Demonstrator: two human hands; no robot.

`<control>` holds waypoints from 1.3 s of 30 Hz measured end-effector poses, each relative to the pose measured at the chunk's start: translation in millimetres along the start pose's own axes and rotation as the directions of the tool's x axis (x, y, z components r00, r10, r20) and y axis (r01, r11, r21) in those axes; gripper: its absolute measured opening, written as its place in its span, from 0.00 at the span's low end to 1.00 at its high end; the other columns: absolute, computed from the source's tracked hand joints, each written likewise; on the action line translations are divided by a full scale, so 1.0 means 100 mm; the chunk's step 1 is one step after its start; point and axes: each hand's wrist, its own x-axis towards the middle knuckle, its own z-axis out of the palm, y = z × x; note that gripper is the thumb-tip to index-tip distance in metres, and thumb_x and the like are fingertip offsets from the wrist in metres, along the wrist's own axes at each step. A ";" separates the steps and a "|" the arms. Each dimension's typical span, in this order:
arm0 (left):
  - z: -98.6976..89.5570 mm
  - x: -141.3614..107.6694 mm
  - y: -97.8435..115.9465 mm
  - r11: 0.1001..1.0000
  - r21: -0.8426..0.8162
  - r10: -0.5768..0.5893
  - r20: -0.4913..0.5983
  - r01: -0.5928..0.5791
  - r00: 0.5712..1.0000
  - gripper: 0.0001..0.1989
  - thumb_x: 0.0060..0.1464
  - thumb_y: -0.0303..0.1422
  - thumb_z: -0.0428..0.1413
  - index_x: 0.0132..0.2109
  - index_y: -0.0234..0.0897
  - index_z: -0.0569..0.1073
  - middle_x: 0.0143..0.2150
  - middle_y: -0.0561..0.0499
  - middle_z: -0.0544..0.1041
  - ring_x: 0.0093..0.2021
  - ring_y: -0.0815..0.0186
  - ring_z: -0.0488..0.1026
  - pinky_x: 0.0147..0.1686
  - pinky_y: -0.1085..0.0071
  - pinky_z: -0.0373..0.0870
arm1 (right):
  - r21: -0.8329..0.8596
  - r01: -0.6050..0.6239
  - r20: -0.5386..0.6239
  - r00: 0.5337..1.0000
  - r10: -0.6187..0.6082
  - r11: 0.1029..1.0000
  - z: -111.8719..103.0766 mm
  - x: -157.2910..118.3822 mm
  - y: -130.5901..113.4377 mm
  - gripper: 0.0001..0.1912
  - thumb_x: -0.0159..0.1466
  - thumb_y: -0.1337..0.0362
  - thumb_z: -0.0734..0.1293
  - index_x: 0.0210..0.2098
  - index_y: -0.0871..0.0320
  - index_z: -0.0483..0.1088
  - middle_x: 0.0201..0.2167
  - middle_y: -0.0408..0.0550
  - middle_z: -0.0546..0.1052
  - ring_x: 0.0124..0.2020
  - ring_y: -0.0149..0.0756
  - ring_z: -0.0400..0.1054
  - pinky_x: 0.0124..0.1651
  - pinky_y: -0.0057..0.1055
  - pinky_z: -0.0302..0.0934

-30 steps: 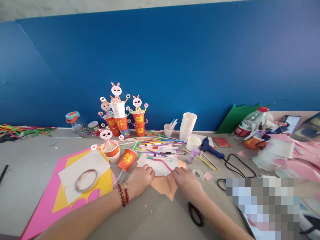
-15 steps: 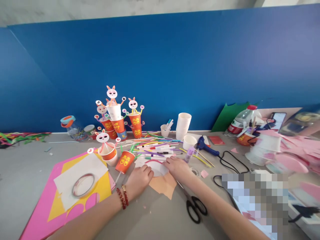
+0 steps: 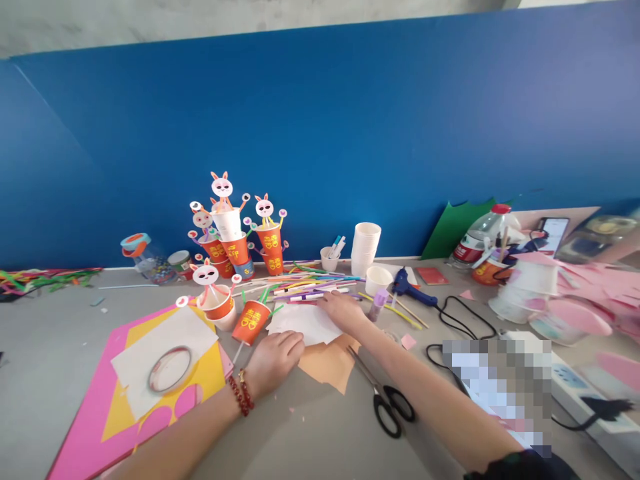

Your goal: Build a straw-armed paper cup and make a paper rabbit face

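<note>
My left hand, fingers curled together, rests at the lower left edge of a white paper sheet; whatever its fingertips hold is hidden. My right hand lies over the sheet's upper right corner, fingers bent down beside the pens. What is under those fingertips does not show. Orange paper sticks out below the white sheet. Black-handled scissors lie beside my right forearm. Just left of the sheet, a red paper cup with green pipe cleaners leans over.
Rabbit-faced cup figures stand at the back left. A tape roll lies on stacked coloured paper. To the right are a glue stick, a blue glue gun with its cord, and a power strip.
My right hand has shifted up and left toward the pens. The white disc and pink curved strip between my hands no longer show. My left hand has barely moved.
</note>
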 end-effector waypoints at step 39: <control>-0.18 -0.27 0.62 0.989 -0.122 0.097 0.134 -0.081 0.986 0.09 0.63 0.25 0.49 0.46 0.35 0.73 0.44 0.44 0.78 0.42 0.60 0.74 0.36 0.65 0.74 | 0.268 -0.268 -0.346 0.869 0.352 0.925 0.14 -2.00 -0.28 0.14 0.67 0.66 0.57 0.43 0.55 0.75 0.43 0.54 0.79 0.43 0.47 0.75 0.43 0.41 0.72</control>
